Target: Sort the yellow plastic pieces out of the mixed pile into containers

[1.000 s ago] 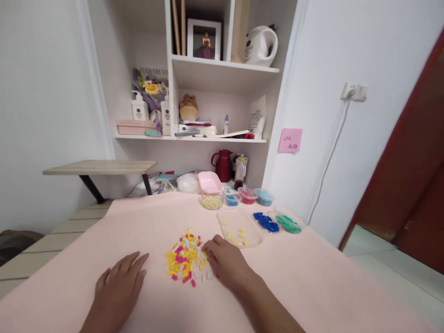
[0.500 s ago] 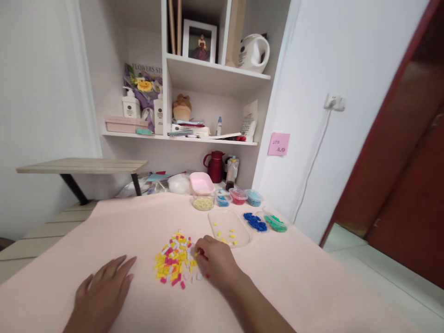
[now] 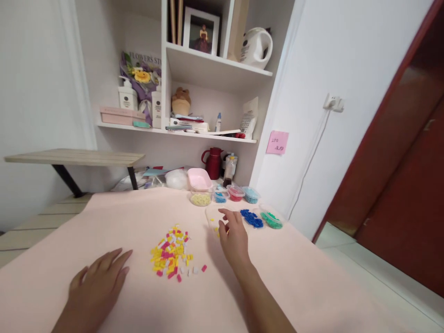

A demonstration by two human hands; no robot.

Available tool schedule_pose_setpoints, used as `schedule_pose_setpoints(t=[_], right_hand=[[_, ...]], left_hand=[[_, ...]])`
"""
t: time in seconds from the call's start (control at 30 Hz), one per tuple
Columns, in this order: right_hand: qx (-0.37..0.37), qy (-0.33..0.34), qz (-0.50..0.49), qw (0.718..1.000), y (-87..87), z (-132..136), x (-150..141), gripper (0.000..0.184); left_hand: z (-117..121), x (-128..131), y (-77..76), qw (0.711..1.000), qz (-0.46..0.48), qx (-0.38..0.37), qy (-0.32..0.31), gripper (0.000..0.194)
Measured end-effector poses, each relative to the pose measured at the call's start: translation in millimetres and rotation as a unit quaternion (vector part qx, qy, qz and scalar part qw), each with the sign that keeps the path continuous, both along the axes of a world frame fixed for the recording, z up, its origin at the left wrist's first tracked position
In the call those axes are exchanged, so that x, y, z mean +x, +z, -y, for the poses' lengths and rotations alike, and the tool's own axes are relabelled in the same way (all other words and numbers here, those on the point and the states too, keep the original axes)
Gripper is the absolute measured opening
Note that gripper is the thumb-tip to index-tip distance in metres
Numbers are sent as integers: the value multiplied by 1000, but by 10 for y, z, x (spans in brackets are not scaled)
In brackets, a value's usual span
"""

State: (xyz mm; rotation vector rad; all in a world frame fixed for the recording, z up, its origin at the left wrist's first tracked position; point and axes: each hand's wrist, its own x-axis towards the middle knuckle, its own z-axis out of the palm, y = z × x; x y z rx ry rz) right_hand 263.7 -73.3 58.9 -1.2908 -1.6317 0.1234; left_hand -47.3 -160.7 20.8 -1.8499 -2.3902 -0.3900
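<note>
My right hand (image 3: 234, 236) is over the shallow clear tray (image 3: 209, 212). Its thumb and forefinger look parted, with no piece visible between them. A few small yellow bricks (image 3: 212, 220) lie in the tray, partly covered by the hand. To the left, on the pink cloth, is a loose pile of small toy bricks (image 3: 169, 254) in yellow, pink, white and orange. One pink brick (image 3: 204, 268) lies apart at the pile's right side. My left hand (image 3: 95, 284) rests palm down on the cloth, fingers stretched out, holding nothing.
Behind the tray are tubs of pale yellow (image 3: 200, 199), blue (image 3: 220, 196), red (image 3: 235, 193) and light blue pieces (image 3: 250, 195). Dark blue bricks (image 3: 252, 218) and a green tub (image 3: 271, 220) sit at right. A pink basin (image 3: 199, 179) and red jug (image 3: 212, 163) stand behind.
My right hand has gone from the pile's right edge, where it pinched a small yellow brick, up and right to the tray. My left hand stays on the cloth; the view has shifted.
</note>
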Motion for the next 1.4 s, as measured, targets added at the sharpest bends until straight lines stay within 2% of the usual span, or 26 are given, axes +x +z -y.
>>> schedule_pose_setpoints(t=[0.13, 0.27, 0.43, 0.63, 0.87, 0.97, 1.1, 1.17, 1.27, 1.33, 1.4], right_hand=[[-17, 106, 33, 994, -15, 29, -70, 27], [-88, 223, 134, 961, -52, 89, -160, 21], [-126, 274, 189, 934, -90, 149, -217, 26], [-169, 275, 222, 920, -112, 127, -198, 26], [-177, 261, 217, 924, -86, 167, -228, 13], [-164, 235, 202, 936, -54, 162, -224, 8], [-107, 141, 128, 976, -3, 58, -124, 7], [-64, 81, 60, 993, 16, -6, -45, 14], [-21, 24, -16, 999, 35, -59, 39, 29], [-18, 33, -21, 999, 44, -52, 42, 31], [-30, 79, 19, 996, 49, -13, -1, 26]], left_hand=[[20, 27, 25, 1000, 2, -12, 3, 50], [56, 82, 84, 1000, -11, -24, 5, 50], [82, 114, 120, 1000, -1, -30, 1, 50], [71, 76, 46, 1000, 9, -13, -8, 49], [70, 66, 40, 1000, -2, -16, -6, 49], [68, 71, 67, 999, -17, -33, 1, 50], [34, 35, 45, 999, -35, -40, 10, 51], [12, 11, 19, 999, -39, -35, 1, 53], [-15, -30, -31, 999, -36, -17, -7, 54], [-41, -84, -90, 1000, -23, -10, -11, 54], [-90, -179, -183, 1000, -5, 6, -15, 55]])
